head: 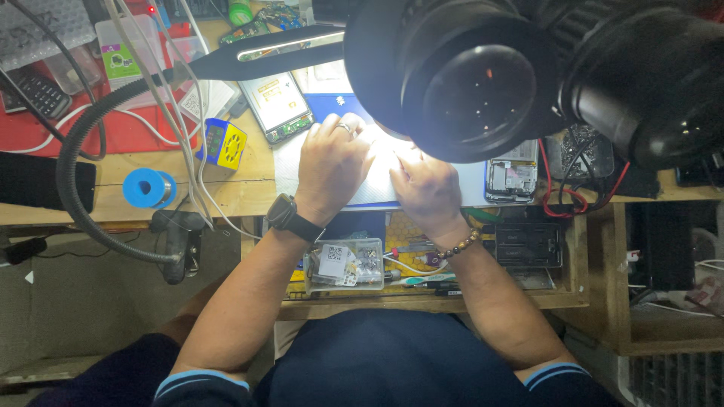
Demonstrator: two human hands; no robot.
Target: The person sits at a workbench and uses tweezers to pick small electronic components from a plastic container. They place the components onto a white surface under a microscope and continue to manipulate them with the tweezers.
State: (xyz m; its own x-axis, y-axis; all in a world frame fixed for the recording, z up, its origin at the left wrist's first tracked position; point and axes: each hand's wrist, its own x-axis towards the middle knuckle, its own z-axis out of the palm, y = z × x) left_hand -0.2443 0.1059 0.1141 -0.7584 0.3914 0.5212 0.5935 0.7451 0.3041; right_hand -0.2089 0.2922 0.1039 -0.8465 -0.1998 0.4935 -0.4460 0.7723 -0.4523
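Note:
My left hand (330, 167) rests on a white work mat (290, 169) on the wooden bench, fingers curled forward, with a ring on one finger and a black watch on the wrist. My right hand (427, 188), with a bead bracelet, lies beside it. Both hands reach under the black microscope eyepieces (483, 75), which hide the fingertips and whatever they touch. Bright light floods the spot between the hands.
A phone with its screen lit (276, 103) lies behind my left hand, an opened phone (511, 179) at the right. A blue solder spool (147, 188), a yellow-blue cube (224, 142), a gooseneck lamp (83, 143) and an open drawer with a clear parts box (345, 264) surround me.

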